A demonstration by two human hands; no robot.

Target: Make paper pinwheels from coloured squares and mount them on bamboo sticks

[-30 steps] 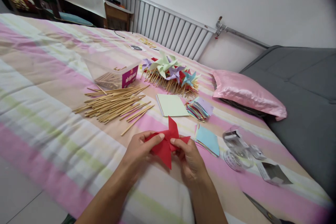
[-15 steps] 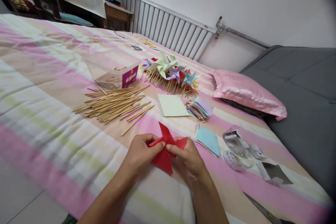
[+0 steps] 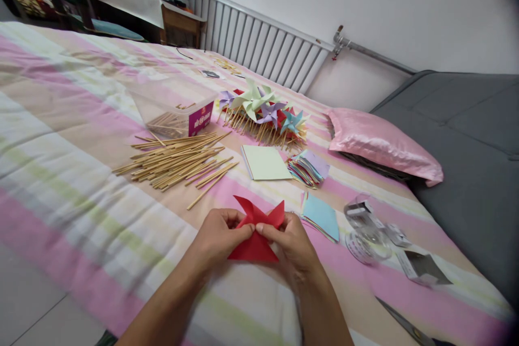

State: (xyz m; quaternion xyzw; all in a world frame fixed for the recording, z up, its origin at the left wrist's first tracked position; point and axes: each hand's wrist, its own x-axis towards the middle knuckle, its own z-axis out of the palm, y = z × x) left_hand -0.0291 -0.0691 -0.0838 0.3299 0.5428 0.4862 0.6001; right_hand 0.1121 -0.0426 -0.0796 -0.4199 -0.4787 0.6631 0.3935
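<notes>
A red paper pinwheel (image 3: 256,246) is held between both hands just above the bedspread, with points of paper standing up behind the fingers and a broad flat part facing me. My left hand (image 3: 221,235) pinches it from the left, thumb near the centre. From the right, my right hand (image 3: 294,240) grips it the same way, and the two thumb tips almost meet. The fingers behind the paper are mostly hidden. Beyond the hands lie a pile of thin wooden sticks (image 3: 174,161), a pale green paper stack (image 3: 267,163) and a light blue paper stack (image 3: 321,217).
Finished pinwheels (image 3: 261,111) lie in a row behind the papers, beside a clear plastic box (image 3: 178,113) of sticks. A fanned paper pile (image 3: 307,167), a clear round container (image 3: 367,243), a small open box (image 3: 424,267) and scissors (image 3: 405,324) are on the right. A pink pillow (image 3: 381,140) sits farther back.
The red paper has turned in my hands: its upper points now spread as two and a wide flat edge faces down. Both hands have stayed nearly in place.
</notes>
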